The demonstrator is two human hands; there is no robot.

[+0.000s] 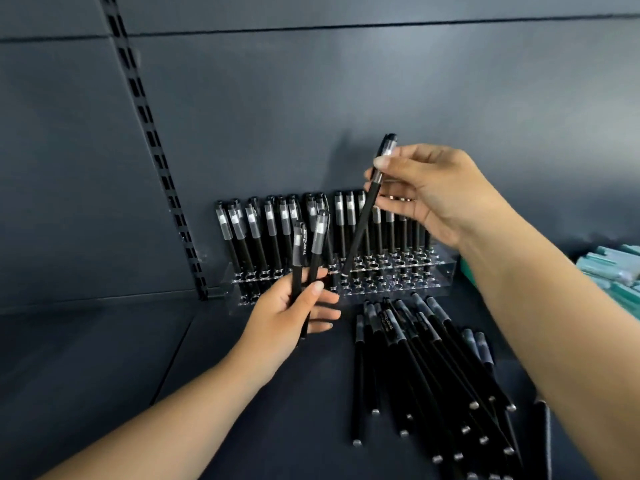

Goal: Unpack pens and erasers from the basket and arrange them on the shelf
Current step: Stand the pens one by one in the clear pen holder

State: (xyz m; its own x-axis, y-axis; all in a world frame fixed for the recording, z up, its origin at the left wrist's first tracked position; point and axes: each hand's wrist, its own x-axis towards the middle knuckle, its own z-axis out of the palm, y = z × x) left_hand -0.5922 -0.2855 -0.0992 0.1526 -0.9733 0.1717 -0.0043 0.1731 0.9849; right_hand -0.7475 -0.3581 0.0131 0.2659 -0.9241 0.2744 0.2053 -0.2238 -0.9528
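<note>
Loose black pens (420, 368) lay piled nearest on the dark shelf (104, 358), beyond them the left hand (291, 315) gripped two capped pens (306, 258) upright, and farthest the right hand (429, 188) pinched a single pen (369, 206), its tip lowered to the clear holder (398, 271) of standing pens.

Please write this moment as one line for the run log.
right hand: lowering pen into rack | left hand: holds two pens
</note>
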